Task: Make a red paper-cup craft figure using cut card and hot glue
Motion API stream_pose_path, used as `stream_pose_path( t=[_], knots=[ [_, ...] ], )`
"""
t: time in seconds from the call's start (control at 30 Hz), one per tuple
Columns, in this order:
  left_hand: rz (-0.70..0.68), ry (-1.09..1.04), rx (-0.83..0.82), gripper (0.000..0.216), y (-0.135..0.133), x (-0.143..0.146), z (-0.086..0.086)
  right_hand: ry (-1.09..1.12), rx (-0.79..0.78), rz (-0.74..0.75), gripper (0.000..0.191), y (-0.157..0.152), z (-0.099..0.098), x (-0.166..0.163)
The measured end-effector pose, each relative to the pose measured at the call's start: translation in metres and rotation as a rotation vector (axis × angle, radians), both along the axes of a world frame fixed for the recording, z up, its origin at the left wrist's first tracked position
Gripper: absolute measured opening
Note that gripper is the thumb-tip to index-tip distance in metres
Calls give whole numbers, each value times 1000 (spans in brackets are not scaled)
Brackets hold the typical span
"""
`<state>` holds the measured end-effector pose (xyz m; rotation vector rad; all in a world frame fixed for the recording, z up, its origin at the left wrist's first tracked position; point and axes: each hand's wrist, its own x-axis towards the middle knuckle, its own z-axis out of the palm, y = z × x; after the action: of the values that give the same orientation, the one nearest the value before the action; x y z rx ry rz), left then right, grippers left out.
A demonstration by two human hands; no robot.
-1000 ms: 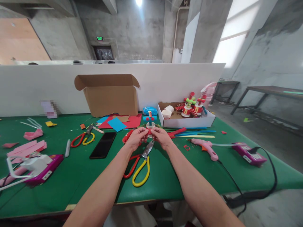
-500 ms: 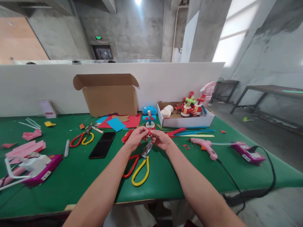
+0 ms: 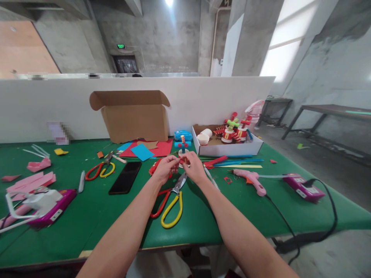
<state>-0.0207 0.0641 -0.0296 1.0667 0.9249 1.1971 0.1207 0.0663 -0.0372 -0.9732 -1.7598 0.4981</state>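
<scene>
My left hand (image 3: 168, 167) and my right hand (image 3: 193, 166) come together at the middle of the table. Their fingertips are closed on a small red piece (image 3: 182, 160), mostly hidden by the fingers. Just behind them stands a paper-cup figure (image 3: 182, 145) with a blue crosspiece on top; the hands cover part of its cup. Below the hands lie large scissors (image 3: 171, 210) with one red and one yellow handle, tips toward the fingers. A red bundle (image 3: 155, 166) lies beside my left hand. Right of my right wrist lies a slim whitish stick (image 3: 211, 177).
At the back right, a white box (image 3: 228, 149) holds cups and finished figures. A pink glue gun (image 3: 252, 178) lies right, its cord running to a purple power strip (image 3: 303, 186). Left are a phone (image 3: 125, 177), smaller scissors (image 3: 100, 170) and coloured paper (image 3: 143, 152).
My right hand has shifted left and slightly up, over the cup figure's right side and closer to my left hand. The whitish stick beside my wrist now shows.
</scene>
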Motion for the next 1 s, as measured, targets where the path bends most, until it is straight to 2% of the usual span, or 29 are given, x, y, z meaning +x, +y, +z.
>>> stream_pose_path(
  t=[0.1, 0.23, 0.3, 0.43, 0.7, 0.9, 1.0],
  knots=[
    [16, -5, 2, 37, 0, 0, 0, 178, -187, -27, 5, 4, -2, -1],
    [27, 44, 50, 37, 0, -1, 1, 635, -602, 149, 22, 8, -3, -1],
    [-5, 84, 76, 37, 0, 0, 0, 774, -692, 212, 30, 7, -4, -1],
    [-19, 135, 122, 36, -1, 1, 0, 830, -724, 255, 35, 4, -3, -3],
    [-27, 198, 136, 23, -1, 1, 0, 596, -606, 145, 23, 5, 1, -1],
    [-17, 218, 143, 29, -2, 3, 0, 745, -717, 207, 31, 3, -1, -2],
    [-17, 213, 166, 29, -1, 3, 0, 713, -710, 216, 31, 3, -1, -2]
  ],
)
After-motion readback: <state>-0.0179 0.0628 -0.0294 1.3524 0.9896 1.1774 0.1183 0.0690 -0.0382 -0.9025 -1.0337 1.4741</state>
